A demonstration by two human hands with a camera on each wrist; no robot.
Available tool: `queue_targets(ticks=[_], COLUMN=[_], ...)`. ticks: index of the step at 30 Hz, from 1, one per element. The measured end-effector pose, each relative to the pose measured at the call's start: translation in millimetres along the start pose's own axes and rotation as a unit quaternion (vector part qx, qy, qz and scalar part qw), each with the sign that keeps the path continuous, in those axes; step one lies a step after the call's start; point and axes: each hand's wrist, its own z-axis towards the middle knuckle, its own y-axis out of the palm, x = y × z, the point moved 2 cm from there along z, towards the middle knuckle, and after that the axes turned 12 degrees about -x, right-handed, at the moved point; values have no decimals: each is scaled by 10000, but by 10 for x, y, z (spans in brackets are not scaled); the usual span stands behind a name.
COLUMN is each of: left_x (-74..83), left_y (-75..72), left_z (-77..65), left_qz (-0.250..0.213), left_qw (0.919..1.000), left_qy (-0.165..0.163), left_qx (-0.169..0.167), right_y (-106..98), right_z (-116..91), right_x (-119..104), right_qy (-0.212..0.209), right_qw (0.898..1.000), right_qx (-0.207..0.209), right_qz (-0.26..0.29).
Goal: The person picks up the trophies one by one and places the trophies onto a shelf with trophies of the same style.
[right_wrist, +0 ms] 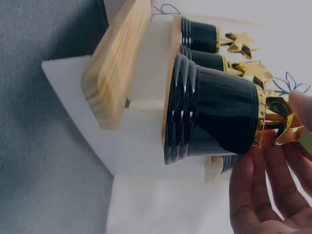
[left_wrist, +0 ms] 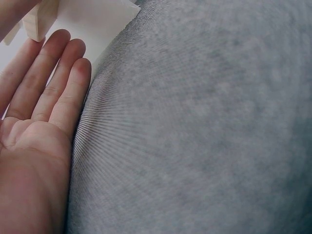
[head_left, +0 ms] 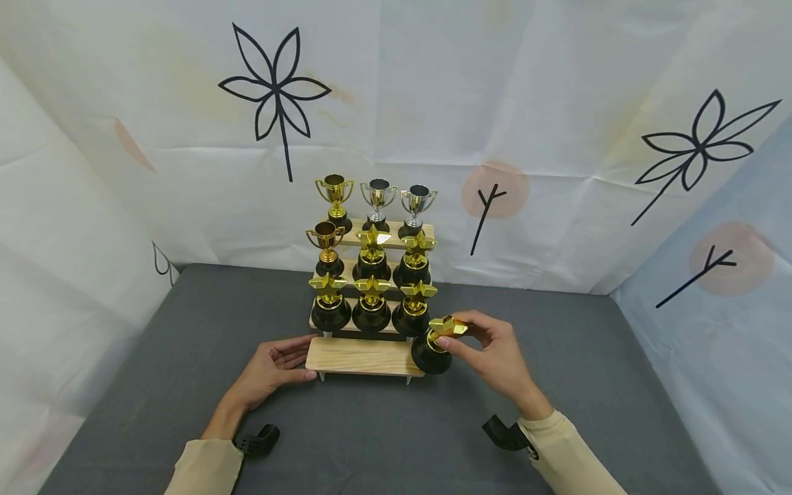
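My right hand [head_left: 495, 347] pinches a star trophy [head_left: 431, 354] by its gold star, thumb against fingers. In the head view its black base overlaps the right end of the lowest wooden shelf [head_left: 361, 356]; in the right wrist view the trophy [right_wrist: 214, 107] is tilted sideways in frame. At that shelf's left end rests my left hand [head_left: 272, 371], fingers nearly straight, with fingertips and thumb at the wood. The left wrist view has the palm [left_wrist: 39, 141] turned up and a fingertip against the shelf end [left_wrist: 39, 19].
Behind stand stepped shelves: three star trophies [head_left: 371, 309] on one, two more beside a bronze-coloured cup [head_left: 326, 237] above, then a gold cup [head_left: 335, 192] and two silver cups [head_left: 379, 196] on top. A grey cloth [head_left: 235, 302] covers the table; patterned white fabric [head_left: 421, 82] hangs behind.
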Motion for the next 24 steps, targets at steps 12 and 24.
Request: queue_targets(ticks=[12, 24], left_x=[-7, 0], left_y=[0, -5], left_z=[9, 5], left_qz=[30, -4], left_qw=[10000, 10000], left_qy=[37, 88], left_qx=[-5, -33], right_y=[222, 468], right_z=[23, 61], right_x=[-21, 6], right_qy=[77, 70], right_qw=[9996, 9987], right_qx=[-107, -309], right_qz=[253, 395])
